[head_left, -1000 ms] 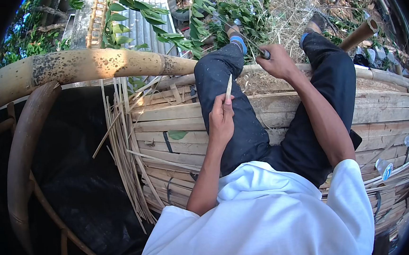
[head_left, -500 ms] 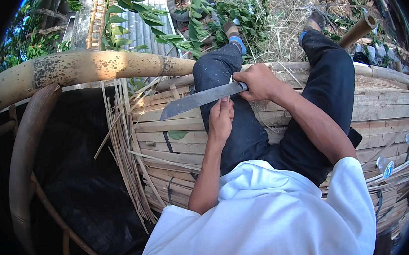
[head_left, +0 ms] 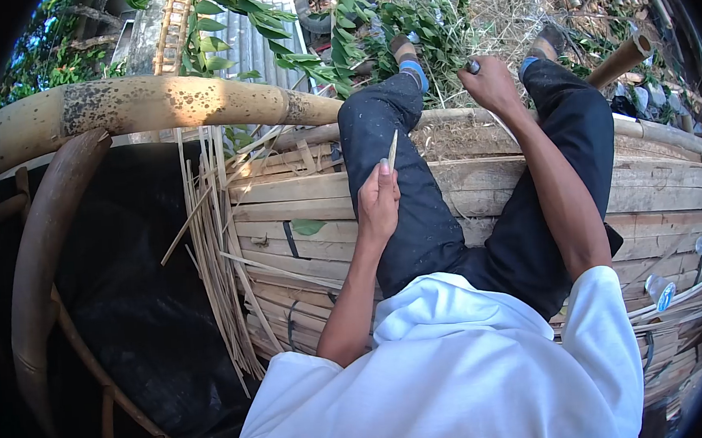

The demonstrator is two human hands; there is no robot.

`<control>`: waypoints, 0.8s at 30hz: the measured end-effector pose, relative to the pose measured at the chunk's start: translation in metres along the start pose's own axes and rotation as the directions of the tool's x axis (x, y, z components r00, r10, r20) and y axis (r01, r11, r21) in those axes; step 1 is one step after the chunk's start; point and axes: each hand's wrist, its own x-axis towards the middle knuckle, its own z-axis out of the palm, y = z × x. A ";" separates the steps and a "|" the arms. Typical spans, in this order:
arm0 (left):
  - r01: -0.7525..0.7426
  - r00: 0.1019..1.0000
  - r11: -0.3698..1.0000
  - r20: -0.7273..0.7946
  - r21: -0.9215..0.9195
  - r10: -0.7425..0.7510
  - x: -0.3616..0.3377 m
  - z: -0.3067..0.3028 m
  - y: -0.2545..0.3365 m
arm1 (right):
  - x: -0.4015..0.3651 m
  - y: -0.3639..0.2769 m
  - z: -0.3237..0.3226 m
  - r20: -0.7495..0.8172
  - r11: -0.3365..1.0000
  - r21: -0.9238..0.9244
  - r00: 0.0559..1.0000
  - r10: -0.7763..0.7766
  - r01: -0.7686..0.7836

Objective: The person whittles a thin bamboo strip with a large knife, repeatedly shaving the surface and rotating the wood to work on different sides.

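Observation:
My left hand (head_left: 378, 205) is closed around a short pale bamboo stick (head_left: 393, 149), whose pointed tip sticks up past the thumb. This hand is over my left thigh. Farther forward, between my knees, my right hand (head_left: 491, 87) is wrapped round the handle of a large knife (head_left: 473, 66). Only the handle's end shows there; the blade is hidden from this angle. The two hands are well apart, and the knife is away from the stick.
I sit on stacked bamboo slats (head_left: 293, 211). Thin split strips (head_left: 215, 253) lie on the left beside a black sheet (head_left: 140, 291). A thick bamboo pole (head_left: 172, 103) crosses ahead on the left. A plastic cup (head_left: 660, 291) lies on the right.
My right hand has moved forward and right, away from the stick, and turned so the knife's blade no longer shows. My left hand stays nearly in place, and the stick's pointed end is now uncovered.

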 end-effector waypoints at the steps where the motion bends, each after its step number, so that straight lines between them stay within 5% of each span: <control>1: -0.011 0.999 0.999 0.031 0.047 0.009 0.005 0.003 0.001 | -0.012 -0.008 0.001 -0.003 0.995 0.064 0.997 -0.073 0.074; 4: -0.119 0.993 0.955 0.036 0.273 0.113 0.004 0.014 -0.003 | -0.031 -0.014 0.012 0.011 0.972 0.063 0.973 -0.228 0.227; 6: -0.126 0.992 0.960 0.028 0.252 0.123 0.003 0.015 -0.003 | -0.036 -0.012 0.018 0.048 0.886 0.037 0.884 -0.465 0.463; 10: -0.051 0.999 0.960 -0.005 0.277 0.054 0.001 0.017 0.007 | -0.045 -0.016 0.021 0.060 0.791 0.002 0.790 -0.611 0.612; 20: 0.032 0.997 0.997 0.074 0.073 -0.038 -0.001 0.011 0.006 | -0.062 -0.026 0.030 0.234 0.693 -0.124 0.700 -0.675 0.710; 24: -0.137 0.984 0.891 -0.043 0.432 0.172 -0.004 0.021 0.007 | -0.073 -0.041 0.031 0.289 0.741 -0.189 0.758 -0.585 0.644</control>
